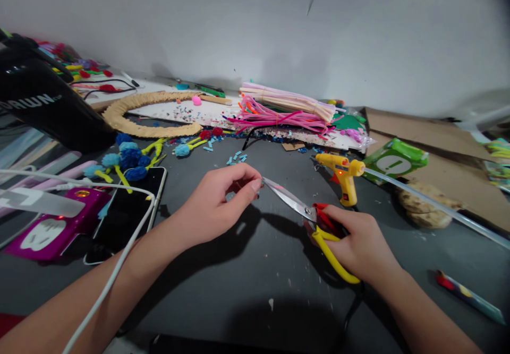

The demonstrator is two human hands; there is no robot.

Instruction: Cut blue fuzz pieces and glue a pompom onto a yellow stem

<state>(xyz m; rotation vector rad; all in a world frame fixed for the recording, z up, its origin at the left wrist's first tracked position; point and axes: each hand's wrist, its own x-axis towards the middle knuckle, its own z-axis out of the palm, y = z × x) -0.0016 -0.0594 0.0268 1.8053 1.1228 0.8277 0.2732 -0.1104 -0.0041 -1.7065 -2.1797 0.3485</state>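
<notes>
My right hand [358,242] grips scissors [290,200] by their red and yellow handles, and the blades look closed or nearly so. The blade tips reach the fingertips of my left hand [223,200]. Thumb and fingers of that hand are pinched together; whatever lies between them is too small and hidden to name. Both hands are above the dark grey table [287,290]. Beyond them lie small light-blue cut pieces [237,157]. A yellow glue gun [342,173] with a long clear glue stick stands just past my right hand.
Blue fuzzy flowers [131,157] rest by a phone [127,216] and a purple power strip [56,224] on the left. A white cable [119,264] crosses my left forearm. Pink pipe cleaners [279,116] lie at the back, a green packet [396,160] and cardboard [458,184] to the right.
</notes>
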